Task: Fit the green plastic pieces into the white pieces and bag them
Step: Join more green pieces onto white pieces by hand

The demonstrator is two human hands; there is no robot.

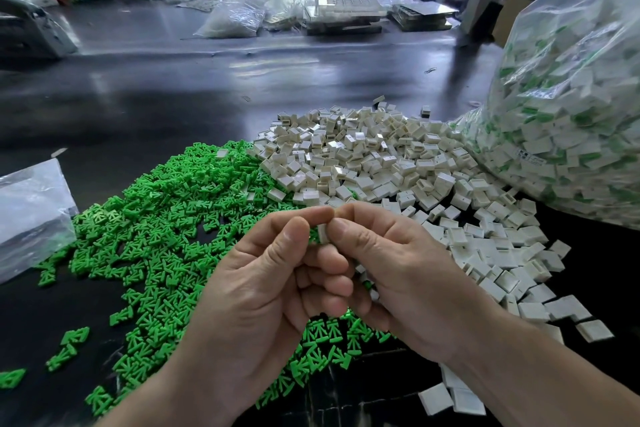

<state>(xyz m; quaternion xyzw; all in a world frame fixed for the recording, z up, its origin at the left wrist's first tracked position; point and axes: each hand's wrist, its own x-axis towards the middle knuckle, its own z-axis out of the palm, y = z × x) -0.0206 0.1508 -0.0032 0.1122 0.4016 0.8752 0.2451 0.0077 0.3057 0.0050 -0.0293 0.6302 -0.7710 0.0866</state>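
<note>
Both hands meet above the near middle of the dark table. My left hand (pixel 273 274) and my right hand (pixel 391 267) pinch one small white piece (pixel 322 233) between thumbs and forefingers; a bit of green shows at its left side. The lower fingers of my right hand curl round something green and white, mostly hidden. A heap of green plastic pieces (pixel 166 218) spreads to the left and under my hands. A heap of white pieces (pixel 381 163) lies behind and to the right. A big clear bag of fitted pieces (pixel 568 114) stands at the right.
An empty-looking clear plastic bag (pixel 31 211) lies at the left edge. Far across the dark table (pixel 173 87) lie more plastic bags (pixel 232 17), flat trays (pixel 343 10) and clutter. A cardboard box (pixel 512 17) stands behind the big bag.
</note>
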